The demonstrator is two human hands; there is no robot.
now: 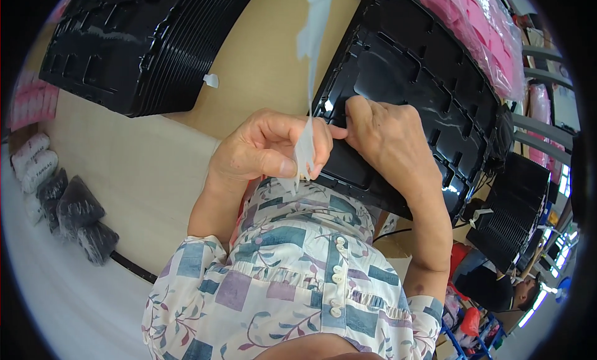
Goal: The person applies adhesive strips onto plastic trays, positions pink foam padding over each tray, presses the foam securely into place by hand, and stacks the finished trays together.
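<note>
One torn, milky-white strip of thin film [313,46] pinched in the left hand [258,149]

The strip hangs from the upper edge of the view down to the left hand, where the thumb and bent fingers grip it; its ragged lower end shows in front of the knuckles. The right hand [393,142], close beside it, is curled over the left side of a broad, glossy black plastic tray [398,61] with moulded ridges. Its fingertips are turned under, so whether they grasp anything cannot be told.

The tray lies on a tan worktop [258,55]. Well apart to the left stands a tall stack of nested black plastic trays [124,49], a small white tab [211,80] sticking out from its side. Beyond the broad tray lie pink items in clear plastic wrapping [479,30]. On the pale floor [93,298] at left sit filled black plastic bags [79,204] near white printed bags [37,164]. At right, another black ridged stack [510,214] stands near a co-worker in a dark top [488,282].
</note>
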